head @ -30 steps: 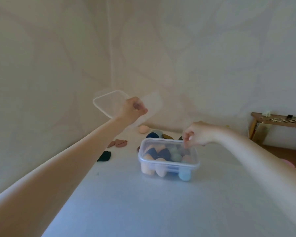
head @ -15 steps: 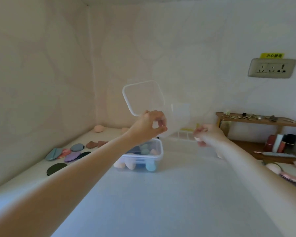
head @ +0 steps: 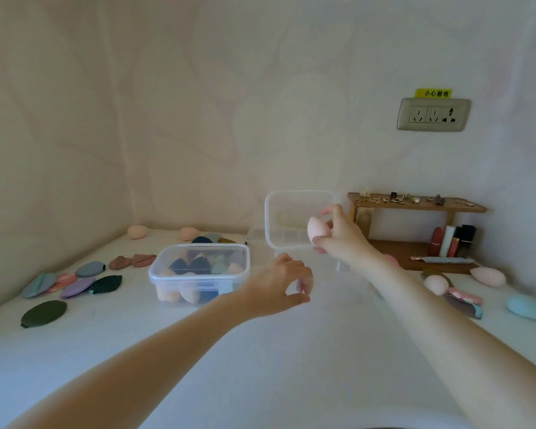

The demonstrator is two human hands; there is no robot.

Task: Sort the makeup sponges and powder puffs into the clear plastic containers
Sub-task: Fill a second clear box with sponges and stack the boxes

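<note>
My left hand point(head: 287, 283) reaches forward and pinches the lower wall of an empty clear container point(head: 291, 196), which is tilted up off the white table point(head: 260, 366). My right hand point(head: 341, 236) holds a pink egg-shaped sponge point(head: 317, 231) at that container's rim. Left of it, a second clear container point(head: 155, 274) stands on the table with several peach, blue and green sponges inside. Flat powder puffs point(head: 72, 280) in several colours lie at the far left, along with a dark green puff point(head: 44, 313).
Loose sponges lie by the back wall point(head: 137, 231) and on the right, among them a pink sponge point(head: 436, 284) and a blue sponge point(head: 526, 306). A low wooden shelf point(head: 415, 206) with small items stands at the back right. A wall socket point(head: 433, 114) is above it.
The empty container came down and to the right with my left hand. My right hand rose to its rim, and the pink sponge now shows in its fingers. The view swung right.
</note>
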